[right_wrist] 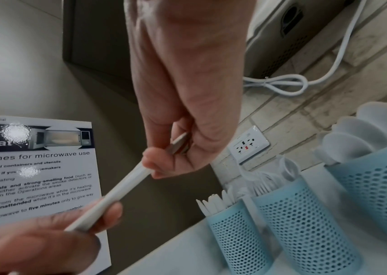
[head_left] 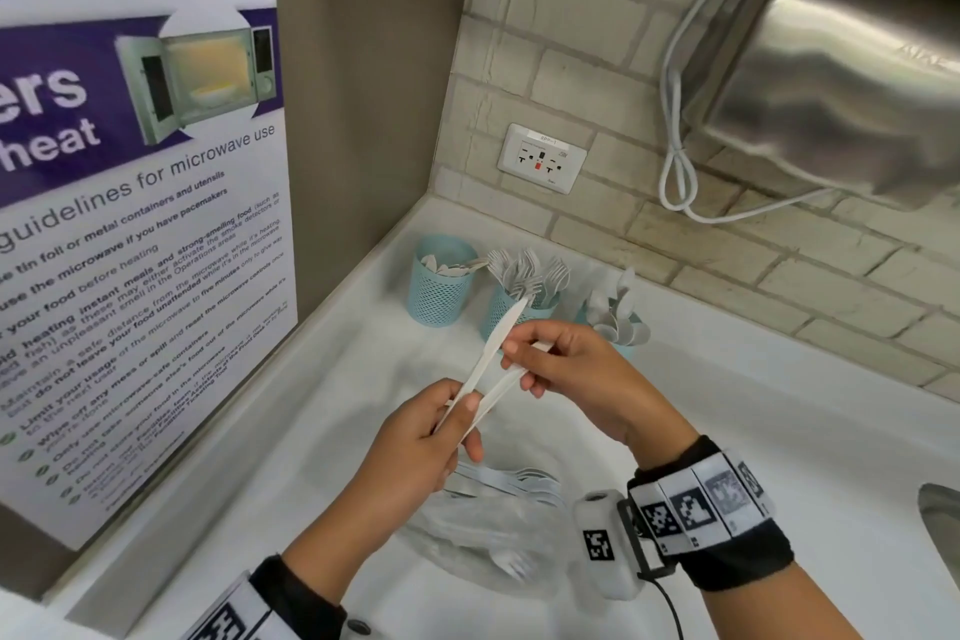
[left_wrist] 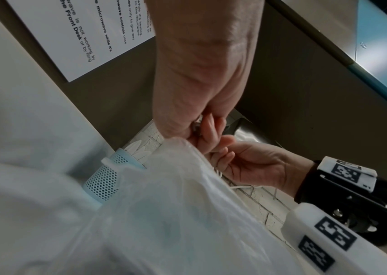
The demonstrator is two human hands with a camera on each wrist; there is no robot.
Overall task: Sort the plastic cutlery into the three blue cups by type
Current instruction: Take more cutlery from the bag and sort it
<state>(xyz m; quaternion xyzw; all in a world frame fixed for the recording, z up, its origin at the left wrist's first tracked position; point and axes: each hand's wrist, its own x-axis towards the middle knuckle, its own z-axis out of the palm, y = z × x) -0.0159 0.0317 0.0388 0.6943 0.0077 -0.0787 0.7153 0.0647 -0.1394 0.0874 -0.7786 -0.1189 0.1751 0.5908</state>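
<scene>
Both hands are up and close together in the middle. Left hand (head_left: 415,437) pinches thin white pieces between thumb and fingers, right hand (head_left: 576,379) curls its fingertips onto the far ends, probably two pieces.

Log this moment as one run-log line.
left hand: holds two knives | right hand: pinches knives' other end | cups: knives, forks, spoons | bag: cutlery left
</scene>
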